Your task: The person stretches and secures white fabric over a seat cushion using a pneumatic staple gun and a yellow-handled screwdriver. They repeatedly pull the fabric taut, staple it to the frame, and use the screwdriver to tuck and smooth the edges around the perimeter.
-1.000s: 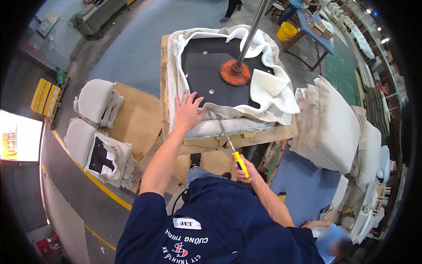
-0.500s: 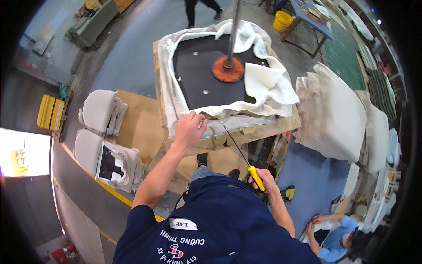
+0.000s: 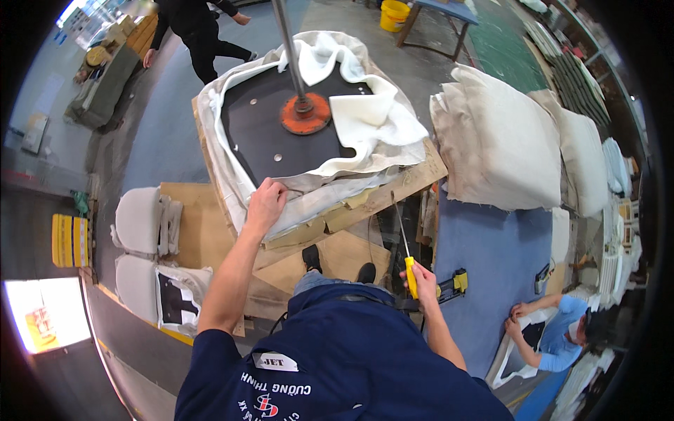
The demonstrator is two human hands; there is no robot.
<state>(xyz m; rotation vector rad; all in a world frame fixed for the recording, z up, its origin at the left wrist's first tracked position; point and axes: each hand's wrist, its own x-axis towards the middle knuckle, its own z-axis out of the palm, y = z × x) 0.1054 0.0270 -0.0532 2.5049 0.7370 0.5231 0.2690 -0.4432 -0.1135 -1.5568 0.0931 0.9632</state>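
A seat panel with a black underside (image 3: pixel 260 119) lies upside down on a wooden board (image 3: pixel 414 172), ringed by white padding (image 3: pixel 365 116) and beige cover fabric (image 3: pixel 309 182). A metal rod with an orange round foot (image 3: pixel 306 114) stands on the black panel. At its near left corner, my left hand (image 3: pixel 267 205) has its fingers curled closed on the fabric's edge. My right hand (image 3: pixel 423 286) is wrapped round the yellow handle of a screwdriver (image 3: pixel 410 270). Its thin shaft points up and away, the tip beside the board's near right edge, apart from the fabric.
Stacked beige covers (image 3: pixel 495 140) stand on the right by a blue table (image 3: pixel 491 245) with a yellow-and-black tool (image 3: pixel 453 283). Pale seat cushions (image 3: pixel 140 221) lie at left. A co-worker in light blue (image 3: pixel 554 337) sits lower right; a person in black (image 3: pixel 200 38) walks behind.
The view has turned, so the seat panel sits further left. The screwdriver has swung away from the fabric's front edge. My left hand stays at the corner. The person in black shows more fully.
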